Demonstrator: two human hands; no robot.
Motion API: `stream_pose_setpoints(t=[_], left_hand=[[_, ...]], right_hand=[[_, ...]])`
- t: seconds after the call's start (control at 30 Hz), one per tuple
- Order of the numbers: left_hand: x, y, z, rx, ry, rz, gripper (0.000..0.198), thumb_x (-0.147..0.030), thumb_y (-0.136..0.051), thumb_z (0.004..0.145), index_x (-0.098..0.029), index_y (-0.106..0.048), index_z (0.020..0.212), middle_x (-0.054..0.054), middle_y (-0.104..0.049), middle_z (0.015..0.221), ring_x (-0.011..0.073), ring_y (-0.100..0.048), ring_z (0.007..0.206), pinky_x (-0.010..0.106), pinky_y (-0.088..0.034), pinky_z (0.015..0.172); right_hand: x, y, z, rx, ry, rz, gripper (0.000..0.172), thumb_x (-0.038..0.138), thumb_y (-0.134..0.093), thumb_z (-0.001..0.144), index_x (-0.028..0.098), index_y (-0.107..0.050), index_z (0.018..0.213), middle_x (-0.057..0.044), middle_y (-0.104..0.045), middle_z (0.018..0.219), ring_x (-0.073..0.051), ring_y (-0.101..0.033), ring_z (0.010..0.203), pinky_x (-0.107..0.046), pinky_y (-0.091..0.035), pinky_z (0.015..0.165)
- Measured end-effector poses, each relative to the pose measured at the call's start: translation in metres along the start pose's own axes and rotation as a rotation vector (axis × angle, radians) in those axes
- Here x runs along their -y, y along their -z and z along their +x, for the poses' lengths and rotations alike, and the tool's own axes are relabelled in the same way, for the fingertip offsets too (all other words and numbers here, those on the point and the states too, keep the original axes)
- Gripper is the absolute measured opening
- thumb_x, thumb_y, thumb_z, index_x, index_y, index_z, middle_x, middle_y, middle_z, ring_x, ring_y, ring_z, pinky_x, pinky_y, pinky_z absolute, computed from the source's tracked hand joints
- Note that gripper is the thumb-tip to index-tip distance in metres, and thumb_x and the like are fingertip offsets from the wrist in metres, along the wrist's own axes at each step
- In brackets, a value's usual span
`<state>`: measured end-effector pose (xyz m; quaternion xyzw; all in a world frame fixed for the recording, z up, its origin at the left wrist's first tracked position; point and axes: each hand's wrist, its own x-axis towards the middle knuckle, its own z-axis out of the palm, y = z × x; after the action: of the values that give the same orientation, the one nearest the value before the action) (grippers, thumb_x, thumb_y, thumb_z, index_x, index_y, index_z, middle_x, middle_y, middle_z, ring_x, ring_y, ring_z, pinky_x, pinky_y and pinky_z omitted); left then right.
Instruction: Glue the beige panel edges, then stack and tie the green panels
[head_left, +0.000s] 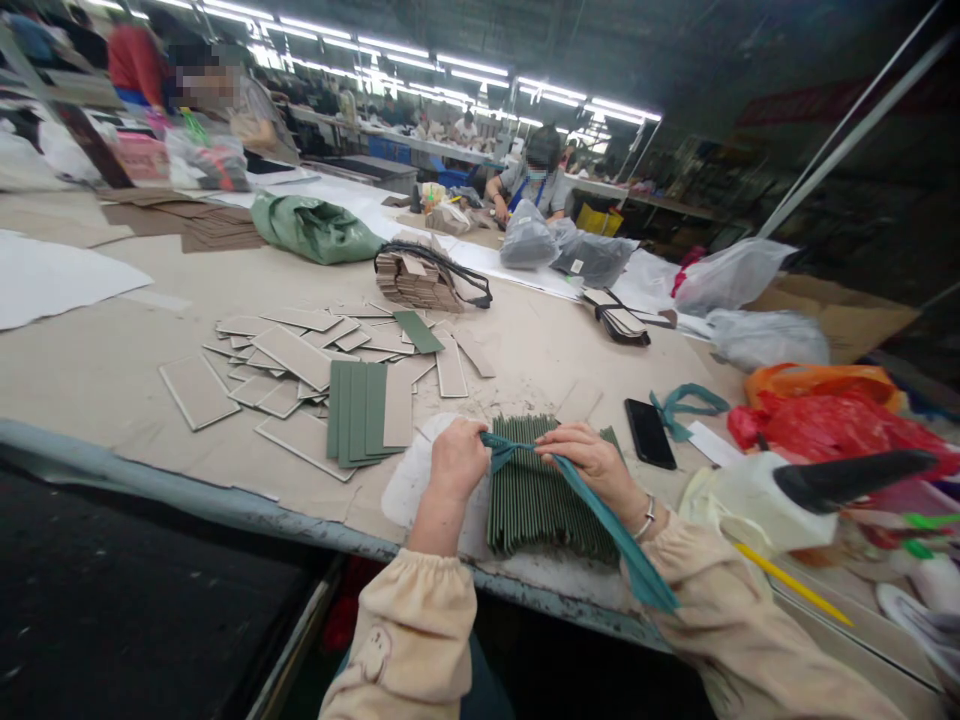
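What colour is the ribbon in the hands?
Teal ribbon, seen in the head view.

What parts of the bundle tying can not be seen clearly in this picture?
Head view only:
- Left hand: its fingertips curl under the teal fabric strap, so the grip is hidden.
- Stack of green ribbed cards: the count is too fine to tell; the right hand covers its top edge.
- Strap's knot: hidden between the hands.
- Black phone: screen too dark to read.

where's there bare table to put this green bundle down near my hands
Bare table lies left of the loose cards, up to the white sheet. A smaller patch sits between the cards and the phone. The right side is crowded with bags. Both hands, left and right, hold the ribbon over the bundle.
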<state>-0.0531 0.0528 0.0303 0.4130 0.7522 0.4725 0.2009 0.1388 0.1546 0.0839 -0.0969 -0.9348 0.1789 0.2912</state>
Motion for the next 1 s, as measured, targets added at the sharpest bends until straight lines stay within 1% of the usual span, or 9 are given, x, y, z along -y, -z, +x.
stream_pose_setpoints(t=[0.13,0.27,0.37,0.53,0.7,0.77,0.83,0.9,1.0], left_hand=[[0.013,0.0,0.0,0.024,0.174,0.005,0.018,-0.009,-0.059,0.066,-0.021,-0.072,0.067,0.01,-0.071,0.081,0.027,-0.061,0.094,0.034,-0.041,0.091],[0.016,-0.004,0.003,0.021,0.299,-0.127,0.013,-0.011,-0.061,0.063,-0.02,-0.064,0.054,0.01,-0.068,0.072,0.0286,-0.06,0.097,0.035,-0.041,0.089],[0.009,-0.01,0.003,0.026,0.347,-0.347,0.013,-0.017,-0.062,0.066,-0.02,-0.059,0.053,0.007,-0.064,0.065,0.0258,-0.061,0.091,0.034,-0.045,0.084],[-0.012,-0.028,0.0,0.041,0.372,-0.877,0.016,-0.031,-0.054,0.078,-0.018,-0.053,0.068,0.004,-0.063,0.073,0.0179,-0.064,0.077,0.034,-0.052,0.077],[-0.032,-0.038,-0.007,-0.051,0.358,-1.21,0.026,-0.031,-0.056,0.081,-0.019,-0.04,0.065,-0.004,-0.047,0.058,0.0098,-0.053,0.056,0.034,-0.053,0.079],[-0.038,-0.037,-0.013,0.011,0.282,-1.32,0.024,-0.03,-0.058,0.082,-0.019,-0.042,0.068,-0.004,-0.048,0.062,0.0088,-0.052,0.058,0.034,-0.052,0.082],[-0.042,-0.038,-0.018,0.15,0.238,-1.398,0.021,-0.029,-0.061,0.082,-0.019,-0.046,0.072,-0.003,-0.053,0.067,0.0095,-0.054,0.061,0.036,-0.052,0.083],[-0.041,-0.042,-0.018,0.21,0.315,-1.403,0.019,-0.025,-0.062,0.082,-0.018,-0.048,0.072,-0.003,-0.053,0.066,0.0092,-0.053,0.059,0.035,-0.053,0.081],[-0.032,-0.049,-0.007,0.111,0.5,-1.341,0.021,-0.019,-0.057,0.086,-0.017,-0.045,0.069,-0.005,-0.048,0.058,0.0076,-0.048,0.05,0.034,-0.055,0.075]], right_hand=[[-0.005,0.008,-0.029,0.0,-0.085,-0.032,0.016,0.029,-0.058,0.089,0.025,-0.073,0.091,-0.006,-0.074,0.091,-0.02,-0.065,0.088,-0.038,-0.055,0.079],[-0.011,0.01,-0.054,-0.098,-0.247,-0.056,0.021,0.036,-0.058,0.089,0.024,-0.073,0.082,-0.007,-0.073,0.087,-0.02,-0.067,0.083,-0.036,-0.057,0.074],[-0.013,0.011,-0.065,-0.173,-0.353,-0.072,0.026,0.038,-0.055,0.09,0.021,-0.072,0.078,-0.008,-0.072,0.086,-0.02,-0.068,0.079,-0.036,-0.058,0.073],[-0.005,0.015,-0.07,-0.226,-0.453,-0.068,0.021,0.036,-0.058,0.088,0.021,-0.069,0.078,-0.005,-0.072,0.082,-0.02,-0.068,0.079,-0.035,-0.057,0.076],[0.008,0.01,-0.07,-0.192,-0.495,0.013,0.017,0.034,-0.059,0.087,0.021,-0.069,0.08,-0.004,-0.071,0.082,-0.019,-0.067,0.079,-0.033,-0.055,0.076],[0.012,0.007,-0.069,-0.181,-0.479,0.019,0.018,0.034,-0.059,0.088,0.021,-0.069,0.08,-0.004,-0.071,0.082,-0.019,-0.067,0.078,-0.033,-0.054,0.075],[0.015,0.003,-0.068,-0.143,-0.441,0.036,0.018,0.034,-0.058,0.089,0.021,-0.068,0.08,-0.005,-0.07,0.083,-0.018,-0.066,0.079,-0.032,-0.053,0.075],[0.015,0.0,-0.067,-0.094,-0.413,0.04,0.019,0.033,-0.055,0.09,0.021,-0.068,0.082,-0.005,-0.07,0.085,-0.018,-0.065,0.08,-0.031,-0.053,0.075],[0.012,-0.003,-0.069,-0.075,-0.435,-0.032,0.021,0.032,-0.052,0.092,0.021,-0.066,0.082,-0.004,-0.068,0.084,-0.017,-0.064,0.079,-0.03,-0.051,0.075]])
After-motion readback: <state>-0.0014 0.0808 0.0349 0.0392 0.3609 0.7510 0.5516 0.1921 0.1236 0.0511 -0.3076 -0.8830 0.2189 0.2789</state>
